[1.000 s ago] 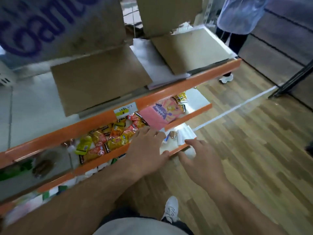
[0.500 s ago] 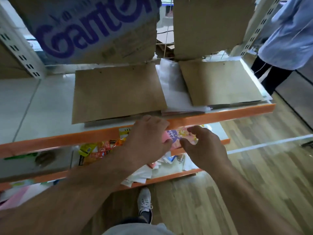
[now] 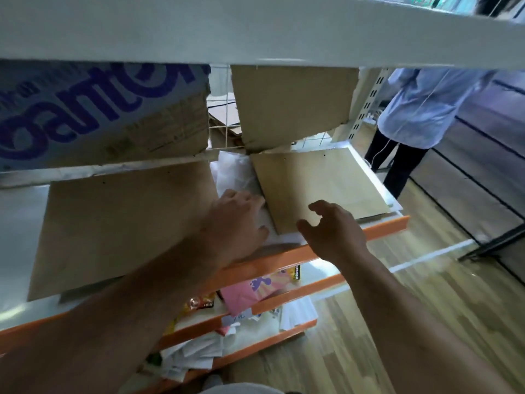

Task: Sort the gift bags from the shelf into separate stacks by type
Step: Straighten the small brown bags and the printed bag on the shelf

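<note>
- The white bags lie flat on the shelf, in the gap between two stacks of brown paper bags. Their long axis runs from the orange front lip back toward the wire grid behind.
- The right brown stack overlaps the white ones along its left edge. The larger left brown stack lies just beside them on the other side.
- The left hand is palm down on the front part of the white bags, fingers spread and flat. It presses rather than grips, fingertips reaching the edge of the right brown stack.
- The right hand hovers above the near left corner of that right stack, fingers curled and apart, holding nothing. It looks poised to pinch or lift that corner.
- Judgement: the left hand is the nearer one to the white bags. Freeing them turns on the overlap, so the brown edge likely has to be lifted or the white pile drawn forward and left.
- Against the earlier frames: both hands were down at the lower shelves by the pink bag and snack packets. They have since come up to this shelf, and the pink bag lies below, untouched.
- The view has also tilted up, so an upper shelf board now crosses the top.
</note>
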`<state>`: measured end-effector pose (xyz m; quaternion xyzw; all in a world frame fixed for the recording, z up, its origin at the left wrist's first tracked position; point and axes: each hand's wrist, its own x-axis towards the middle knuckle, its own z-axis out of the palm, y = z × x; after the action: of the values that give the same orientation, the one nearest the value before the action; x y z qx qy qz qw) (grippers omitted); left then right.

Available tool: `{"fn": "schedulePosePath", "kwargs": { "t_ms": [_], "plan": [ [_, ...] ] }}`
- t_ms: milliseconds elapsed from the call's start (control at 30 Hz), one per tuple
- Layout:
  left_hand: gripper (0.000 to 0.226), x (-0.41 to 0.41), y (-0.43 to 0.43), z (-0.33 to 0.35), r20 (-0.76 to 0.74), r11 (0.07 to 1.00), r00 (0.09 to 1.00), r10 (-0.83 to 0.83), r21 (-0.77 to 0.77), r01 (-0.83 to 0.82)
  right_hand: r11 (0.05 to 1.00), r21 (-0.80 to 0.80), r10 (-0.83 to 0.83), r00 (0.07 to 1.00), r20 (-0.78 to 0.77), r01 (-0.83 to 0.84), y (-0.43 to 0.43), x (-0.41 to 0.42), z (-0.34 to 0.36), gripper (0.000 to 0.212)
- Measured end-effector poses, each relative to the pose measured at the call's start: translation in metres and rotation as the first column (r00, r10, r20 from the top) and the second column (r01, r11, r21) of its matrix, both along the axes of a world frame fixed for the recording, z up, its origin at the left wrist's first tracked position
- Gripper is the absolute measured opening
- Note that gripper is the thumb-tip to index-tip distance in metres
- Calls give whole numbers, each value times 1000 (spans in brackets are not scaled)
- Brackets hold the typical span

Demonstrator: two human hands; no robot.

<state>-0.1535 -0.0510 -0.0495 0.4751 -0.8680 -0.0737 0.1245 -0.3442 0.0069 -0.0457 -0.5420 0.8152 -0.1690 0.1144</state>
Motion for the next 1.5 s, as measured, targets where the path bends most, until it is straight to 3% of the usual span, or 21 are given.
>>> {"fn": "schedulePosePath", "kwargs": {
  "t_ms": [333,467,600,700,800,867,933,1000,1033,1100,1133,1167,1233,1300,1333,1400,1500],
  "plan": [
    [65,-16,-3,8,84,971,968,238,-5,-239,936,150,340,930,-138,-319,-28,-58,-11,58],
    [70,-8,10,10,144,930,922,359,27,-366,891,167,444,886,-135,-421,-29,-71,-12,37],
    [81,4,24,7,177,886,879,442,64,-459,876,162,471,878,-88,-454,-25,-77,-12,50],
    [81,12,32,1,253,854,831,496,31,-519,859,152,510,846,-157,-489,-18,-79,-8,33],
    [72,17,35,-3,318,809,770,553,15,-587,809,100,576,746,-334,-579,-14,-77,-3,33],
    [63,19,36,-6,248,787,766,593,25,-617,838,22,515,778,-360,-545,-11,-74,-4,42],
    [54,17,40,-9,106,778,777,620,42,-626,841,-95,472,808,-353,-532,-8,-68,-9,45],
    [49,13,41,-14,20,753,755,656,55,-656,816,-240,451,839,-303,-526,-7,-60,-18,28],
    [47,12,40,-17,-27,731,731,682,74,-679,819,-309,441,875,-199,-484,-6,-55,-20,16],
    [41,11,38,-23,-169,652,631,757,149,-743,857,-422,383,913,137,-296,-7,-47,-28,8],
    [40,12,36,-24,-262,587,533,805,215,-781,883,-440,321,893,317,-161,-8,-43,-29,9],
    [41,12,33,-24,-370,505,386,845,314,-804,902,-431,246,851,465,-25,-8,-41,-28,12],
    [48,14,31,-19,-528,340,1,849,544,-768,908,-352,93,706,702,230,-14,-41,-30,27],
    [61,22,27,-16,-575,273,-321,753,716,-642,884,-229,-10,505,863,408,-20,-39,-31,58],
    [72,31,24,-19,-568,272,-418,709,767,-581,866,-189,-23,414,910,463,-22,-39,-33,75],
    [85,45,17,-27,-547,282,-524,652,817,-502,836,-136,-4,254,967,531,-25,-40,-34,83],
    [66,53,14,-25,-534,322,-624,571,844,-429,825,-67,82,-2,997,561,-30,-42,-29,55]
  ]
}}
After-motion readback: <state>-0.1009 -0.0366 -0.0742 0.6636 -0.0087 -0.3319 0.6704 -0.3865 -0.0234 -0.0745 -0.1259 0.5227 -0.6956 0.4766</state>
